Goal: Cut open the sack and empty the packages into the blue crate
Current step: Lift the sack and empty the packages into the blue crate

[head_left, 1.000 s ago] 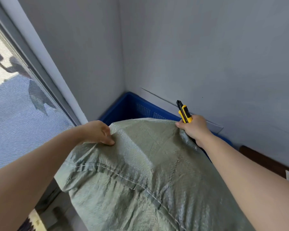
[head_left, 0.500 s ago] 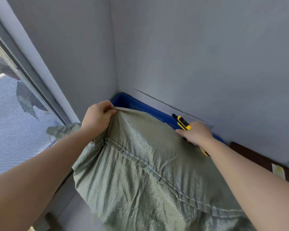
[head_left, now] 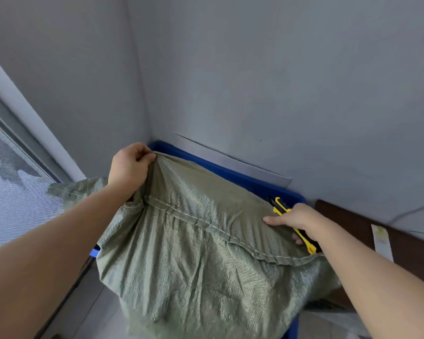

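Note:
A grey-green woven sack [head_left: 201, 253] with a stitched seam hangs over the blue crate [head_left: 233, 176], which stands in the corner of the room. My left hand [head_left: 129, 165] grips the sack's far left edge, bunched and lifted. My right hand [head_left: 296, 220] holds a yellow and black utility knife [head_left: 283, 209] and pinches the sack's right edge with it. The sack covers nearly all of the crate, and no packages show.
Grey walls close in behind and to the left. A window with a mesh screen [head_left: 12, 192] is at the left. A dark brown surface [head_left: 367, 231] with a white label [head_left: 382, 241] lies at the right.
Both hands have pulled the sack up and towards the back. My left hand has risen and now bunches the edge high; more of the stitched seam and the crate's far rim shows.

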